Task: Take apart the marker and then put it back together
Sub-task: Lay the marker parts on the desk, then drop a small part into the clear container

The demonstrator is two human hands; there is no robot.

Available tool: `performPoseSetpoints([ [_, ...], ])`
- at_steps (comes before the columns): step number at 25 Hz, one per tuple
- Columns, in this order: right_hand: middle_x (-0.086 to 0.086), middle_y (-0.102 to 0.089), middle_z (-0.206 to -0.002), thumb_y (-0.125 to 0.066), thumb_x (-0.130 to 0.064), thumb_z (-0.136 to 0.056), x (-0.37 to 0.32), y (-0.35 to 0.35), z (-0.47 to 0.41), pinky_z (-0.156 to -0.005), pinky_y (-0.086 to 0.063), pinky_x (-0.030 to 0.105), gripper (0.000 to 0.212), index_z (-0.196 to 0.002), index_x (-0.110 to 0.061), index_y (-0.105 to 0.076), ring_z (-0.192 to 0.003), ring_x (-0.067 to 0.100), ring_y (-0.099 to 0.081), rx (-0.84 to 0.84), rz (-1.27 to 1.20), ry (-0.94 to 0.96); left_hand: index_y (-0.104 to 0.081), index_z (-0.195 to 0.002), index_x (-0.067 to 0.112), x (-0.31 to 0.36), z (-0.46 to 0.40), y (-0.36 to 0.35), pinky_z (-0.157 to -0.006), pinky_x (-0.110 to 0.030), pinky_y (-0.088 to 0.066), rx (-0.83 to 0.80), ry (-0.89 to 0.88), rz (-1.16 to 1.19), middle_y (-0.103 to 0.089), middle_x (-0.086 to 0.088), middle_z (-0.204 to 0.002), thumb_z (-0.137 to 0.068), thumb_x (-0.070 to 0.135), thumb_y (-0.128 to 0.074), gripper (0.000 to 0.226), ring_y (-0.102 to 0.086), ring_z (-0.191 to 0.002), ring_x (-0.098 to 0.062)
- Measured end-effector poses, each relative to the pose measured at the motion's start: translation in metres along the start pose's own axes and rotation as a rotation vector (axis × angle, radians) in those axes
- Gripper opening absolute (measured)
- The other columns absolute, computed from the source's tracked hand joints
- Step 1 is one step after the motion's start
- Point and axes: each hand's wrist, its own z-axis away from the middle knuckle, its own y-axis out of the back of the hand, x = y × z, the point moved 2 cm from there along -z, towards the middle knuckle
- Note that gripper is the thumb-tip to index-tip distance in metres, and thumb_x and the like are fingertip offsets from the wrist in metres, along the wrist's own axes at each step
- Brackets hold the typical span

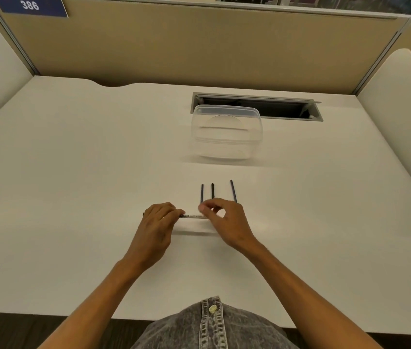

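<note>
A thin marker [194, 216] with a pale barrel and dark printed label lies crosswise just above the white desk [73, 172], held between both hands. My left hand [157, 222] grips its left end; a dark tip pokes out past the knuckles. My right hand [224, 220] pinches the right end with thumb and forefinger, slightly blurred. Three dark thin rods stand side by side on the desk just beyond my hands: a left rod [202, 192], a middle rod [213, 190] and a longer right rod [233, 190], their near ends hidden behind my right hand.
A clear plastic container [227, 133] with a lid sits farther back, right of centre. Behind it is an open cable slot [257, 107] in the desk. Beige partition walls [199, 46] enclose the back and sides.
</note>
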Motion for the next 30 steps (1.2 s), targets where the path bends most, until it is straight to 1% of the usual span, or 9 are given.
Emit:
performPoseSetpoints([
  [2, -0.015, -0.071, -0.085, -0.057, -0.038, -0.09, 0.0, -0.001, -0.01, -0.067, -0.046, 0.024, 0.018, -0.089, -0.027, -0.071, -0.073, 0.005, -0.063, 0.097, 0.1, -0.071, -0.067, -0.106, 0.007, -0.009, -0.001, 0.005, -0.083, -0.038, -0.046, 0.027, 0.034, 0.019, -0.066, -0.007, -0.098, -0.09, 0.001, -0.054, 0.021, -0.061, -0.095, -0.026],
  [4, -0.009, -0.072, -0.088, -0.057, -0.032, -0.09, 0.0, -0.007, -0.021, -0.064, -0.043, 0.025, 0.017, -0.091, -0.024, -0.072, -0.073, 0.011, -0.065, 0.149, 0.345, -0.07, -0.066, -0.105, 0.007, -0.016, -0.002, 0.009, -0.082, -0.036, -0.045, 0.039, 0.06, 0.026, -0.065, -0.005, -0.097, -0.092, 0.006, -0.049, 0.022, -0.06, -0.094, -0.025],
  [8, -0.003, -0.068, -0.074, -0.058, -0.04, -0.089, -0.005, -0.021, -0.04, -0.058, -0.035, 0.024, 0.029, -0.076, -0.017, -0.07, -0.07, 0.017, -0.065, 0.124, 0.619, -0.074, -0.066, -0.105, 0.008, -0.026, -0.001, 0.011, -0.082, -0.033, -0.044, 0.06, 0.079, 0.016, -0.065, -0.005, -0.098, -0.092, 0.009, -0.049, 0.022, -0.059, -0.093, -0.023],
  [12, -0.003, -0.062, -0.063, -0.059, -0.035, -0.088, -0.005, -0.031, -0.043, -0.051, -0.029, 0.025, 0.028, -0.066, -0.018, -0.06, -0.06, 0.016, -0.06, 0.115, 0.7, -0.068, -0.065, -0.106, 0.009, -0.027, 0.005, 0.009, -0.083, -0.033, -0.043, 0.079, 0.106, 0.03, -0.066, -0.003, -0.098, -0.092, 0.01, -0.049, 0.022, -0.057, -0.093, -0.02],
  [15, -0.001, -0.066, -0.065, -0.057, -0.029, -0.087, -0.004, -0.03, -0.044, -0.05, -0.031, 0.025, 0.025, -0.068, -0.014, -0.065, -0.061, 0.017, -0.062, 0.117, 0.674, -0.074, -0.065, -0.106, 0.009, -0.027, 0.006, 0.007, -0.083, -0.033, -0.043, 0.086, 0.117, 0.04, -0.066, -0.003, -0.097, -0.091, 0.009, -0.05, 0.021, -0.055, -0.093, -0.018],
  [18, -0.002, -0.072, -0.075, -0.056, -0.034, -0.087, -0.012, -0.018, -0.047, -0.063, -0.042, 0.029, 0.024, -0.081, -0.017, -0.072, -0.071, 0.019, -0.066, 0.123, 0.621, -0.033, -0.063, -0.106, 0.01, -0.025, 0.006, 0.008, -0.081, -0.033, -0.041, 0.083, 0.112, 0.048, -0.064, -0.002, -0.092, -0.092, 0.009, -0.048, 0.021, -0.056, -0.087, -0.02],
  [21, 0.001, -0.074, -0.078, -0.061, -0.035, -0.087, -0.03, 0.013, -0.061, -0.074, -0.04, 0.035, 0.021, -0.082, -0.019, -0.074, -0.075, 0.024, -0.065, 0.202, 0.628, 0.119, -0.062, -0.107, 0.012, -0.023, 0.001, 0.01, -0.079, -0.034, -0.04, 0.061, 0.112, 0.051, -0.061, 0.0, -0.089, -0.095, 0.013, -0.043, 0.022, -0.056, -0.08, -0.021],
  [26, 0.002, -0.074, -0.088, -0.062, -0.029, -0.089, -0.058, 0.078, -0.119, -0.077, -0.042, 0.036, 0.017, -0.091, -0.016, -0.073, -0.082, 0.022, -0.063, 0.27, 0.702, 0.328, -0.061, -0.105, 0.015, -0.018, -0.017, 0.014, -0.077, -0.034, -0.04, 0.045, 0.107, 0.049, -0.057, 0.005, -0.085, -0.097, 0.025, -0.039, 0.026, -0.055, -0.075, -0.018],
  [30, 0.004, -0.073, -0.089, -0.06, -0.025, -0.091, -0.068, 0.101, -0.164, -0.082, -0.038, 0.034, 0.017, -0.093, -0.014, -0.072, -0.084, 0.022, -0.061, 0.212, 0.852, 0.423, -0.062, -0.105, 0.015, -0.016, -0.03, 0.018, -0.075, -0.034, -0.04, 0.047, 0.094, 0.039, -0.056, 0.005, -0.084, -0.097, 0.026, -0.039, 0.027, -0.055, -0.074, -0.018],
])
